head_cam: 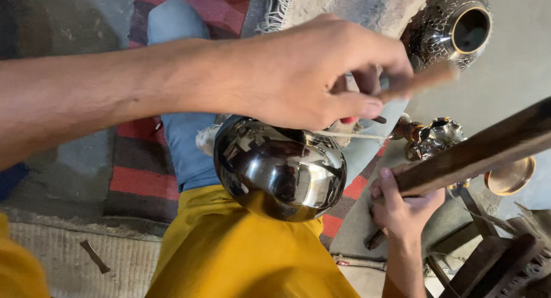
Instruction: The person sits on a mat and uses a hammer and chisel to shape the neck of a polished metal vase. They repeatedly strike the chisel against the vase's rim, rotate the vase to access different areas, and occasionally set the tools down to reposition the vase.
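Polished metal bowl (281, 169) sits mid-frame on your lap, dome up so the surface faces the tool. Your left hand (304, 74) above it pinches a blurred wooden stick (422, 80). Lower right, your right hand (402, 203) grips a dark wooden bar (488, 151). Engraved metal pot (453, 25) stands upper right.

A mirror-bright silver bowl (280, 169) sits over mustard-yellow cloth (229, 252); the rug (143, 177) has red and grey stripes; the vase (450, 25) seems dark, silver-patterned, gold-rimmed.
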The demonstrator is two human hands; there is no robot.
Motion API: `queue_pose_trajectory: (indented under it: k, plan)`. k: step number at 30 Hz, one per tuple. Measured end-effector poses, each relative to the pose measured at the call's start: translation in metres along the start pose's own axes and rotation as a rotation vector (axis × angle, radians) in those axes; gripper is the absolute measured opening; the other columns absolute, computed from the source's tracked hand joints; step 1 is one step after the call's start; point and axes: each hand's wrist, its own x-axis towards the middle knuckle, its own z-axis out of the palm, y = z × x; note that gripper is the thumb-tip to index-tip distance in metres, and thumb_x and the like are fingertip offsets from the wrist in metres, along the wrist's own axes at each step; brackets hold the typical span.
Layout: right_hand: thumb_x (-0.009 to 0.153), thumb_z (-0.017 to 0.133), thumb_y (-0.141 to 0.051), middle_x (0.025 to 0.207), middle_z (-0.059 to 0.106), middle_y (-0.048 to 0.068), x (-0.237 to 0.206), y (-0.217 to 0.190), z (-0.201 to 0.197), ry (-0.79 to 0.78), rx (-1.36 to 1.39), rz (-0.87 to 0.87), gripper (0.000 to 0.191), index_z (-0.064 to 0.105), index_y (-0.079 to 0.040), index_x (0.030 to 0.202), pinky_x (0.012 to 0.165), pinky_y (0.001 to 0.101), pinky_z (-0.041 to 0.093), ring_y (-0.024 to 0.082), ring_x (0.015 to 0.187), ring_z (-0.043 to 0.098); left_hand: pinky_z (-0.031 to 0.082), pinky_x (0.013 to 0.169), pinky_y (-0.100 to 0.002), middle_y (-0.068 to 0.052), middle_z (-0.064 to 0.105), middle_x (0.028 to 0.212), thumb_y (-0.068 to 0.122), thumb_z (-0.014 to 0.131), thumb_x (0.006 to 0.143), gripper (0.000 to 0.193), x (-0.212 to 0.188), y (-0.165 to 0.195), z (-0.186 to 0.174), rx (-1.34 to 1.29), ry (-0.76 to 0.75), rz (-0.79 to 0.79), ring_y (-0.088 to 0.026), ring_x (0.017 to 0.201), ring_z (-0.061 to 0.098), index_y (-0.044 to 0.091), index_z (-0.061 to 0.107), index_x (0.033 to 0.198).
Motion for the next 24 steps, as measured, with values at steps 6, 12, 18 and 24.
queue_pose_trajectory:
  k: [6,12,18,24]
  plan:
    - [0.099,0.067,0.011,0.076,0.062,0.012,0.006,-0.008,-0.004,-0.059,0.131,-0.077,0.017,0.052,0.003,0.098,0.055,0.0308,0.052,0.018,0.06,0.062,0.059,0.064,-0.04,-0.015,0.077,0.09,0.002,0.069,0.095,0.035,0.006,-0.001,0.015,0.186,0.003,0.247,-0.024,0.083,0.079,0.003,0.061,0.129]
    - [0.094,0.066,0.012,0.082,0.062,0.011,0.012,-0.004,-0.012,-0.01,0.171,-0.097,0.024,0.051,0.001,0.108,0.058,0.0315,0.053,0.017,0.059,0.063,0.06,0.059,-0.032,-0.013,0.077,0.091,0.005,0.064,0.097,0.04,0.008,-0.002,0.02,0.289,-0.133,0.061,-0.019,0.077,0.08,0.01,0.059,0.136]
    - [0.102,0.068,0.016,0.084,0.065,0.017,0.023,-0.005,-0.024,-0.066,0.0,-0.226,0.019,0.053,0.009,0.112,0.06,0.0325,0.057,0.022,0.066,0.066,0.062,0.056,-0.035,-0.012,0.077,0.094,0.001,0.067,0.091,0.047,0.01,-0.008,0.023,0.325,-0.093,0.185,-0.022,0.08,0.078,0.01,0.061,0.137]
    - [0.096,0.071,0.014,0.089,0.067,0.015,0.031,-0.032,-0.023,0.004,-0.101,-0.294,0.034,0.05,0.005,0.12,0.062,0.0304,0.058,0.02,0.067,0.067,0.059,0.058,-0.037,-0.009,0.076,0.091,0.005,0.068,0.093,0.035,0.01,-0.005,0.02,0.303,-0.078,0.198,-0.022,0.081,0.078,0.01,0.064,0.127]
